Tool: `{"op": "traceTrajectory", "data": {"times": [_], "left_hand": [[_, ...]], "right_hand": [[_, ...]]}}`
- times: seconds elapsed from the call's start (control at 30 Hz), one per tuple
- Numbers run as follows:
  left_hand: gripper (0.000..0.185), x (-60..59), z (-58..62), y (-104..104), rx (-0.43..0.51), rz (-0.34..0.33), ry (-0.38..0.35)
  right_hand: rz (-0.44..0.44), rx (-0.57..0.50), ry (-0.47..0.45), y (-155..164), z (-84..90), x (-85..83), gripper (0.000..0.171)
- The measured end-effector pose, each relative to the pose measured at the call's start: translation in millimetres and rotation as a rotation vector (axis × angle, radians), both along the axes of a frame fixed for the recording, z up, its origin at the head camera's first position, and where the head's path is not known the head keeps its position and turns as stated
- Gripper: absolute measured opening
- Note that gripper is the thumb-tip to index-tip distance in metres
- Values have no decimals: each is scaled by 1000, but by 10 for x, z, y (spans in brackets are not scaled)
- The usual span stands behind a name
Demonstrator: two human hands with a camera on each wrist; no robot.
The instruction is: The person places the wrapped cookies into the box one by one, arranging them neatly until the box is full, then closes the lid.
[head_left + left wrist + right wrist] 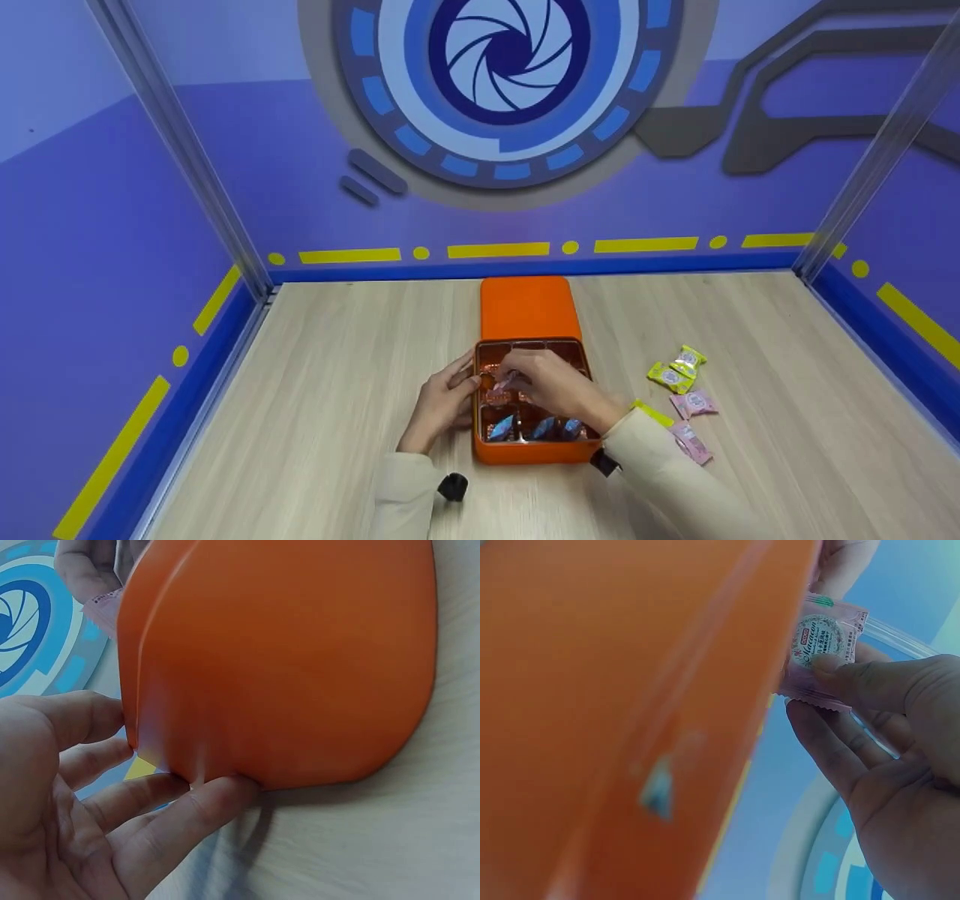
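An orange tin box sits mid-table with its lid lying flat behind it. Inside are divided compartments holding blue-wrapped sweets. My right hand hovers over the box's middle, pinching a pink wrapped sweet between thumb and fingers. My left hand rests against the box's left wall, fingers straight, fingertips touching its lower edge.
Loose sweets lie on the wooden table right of the box: yellow-green ones and pink ones, one more pink near my right sleeve. Blue walls and metal frame posts enclose the table.
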State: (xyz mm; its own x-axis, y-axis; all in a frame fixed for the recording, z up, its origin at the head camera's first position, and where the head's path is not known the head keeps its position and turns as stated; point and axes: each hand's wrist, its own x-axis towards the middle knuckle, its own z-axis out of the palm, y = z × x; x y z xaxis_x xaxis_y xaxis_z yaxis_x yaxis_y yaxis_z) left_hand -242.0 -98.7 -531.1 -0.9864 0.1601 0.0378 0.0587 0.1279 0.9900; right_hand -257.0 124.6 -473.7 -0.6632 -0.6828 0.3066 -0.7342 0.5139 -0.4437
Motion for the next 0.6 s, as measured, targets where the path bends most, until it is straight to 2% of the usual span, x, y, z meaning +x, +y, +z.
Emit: {"op": "traceTrajectory", "data": {"times": [0.2, 0.6], "left_hand": [[55, -8, -9, 6, -3, 3, 22], [55, -10, -11, -7, -6, -10, 20]], "right_hand": [[4, 8, -19, -30, -16, -5, 17], [10, 46, -41, -78, -49, -16, 20]]}}
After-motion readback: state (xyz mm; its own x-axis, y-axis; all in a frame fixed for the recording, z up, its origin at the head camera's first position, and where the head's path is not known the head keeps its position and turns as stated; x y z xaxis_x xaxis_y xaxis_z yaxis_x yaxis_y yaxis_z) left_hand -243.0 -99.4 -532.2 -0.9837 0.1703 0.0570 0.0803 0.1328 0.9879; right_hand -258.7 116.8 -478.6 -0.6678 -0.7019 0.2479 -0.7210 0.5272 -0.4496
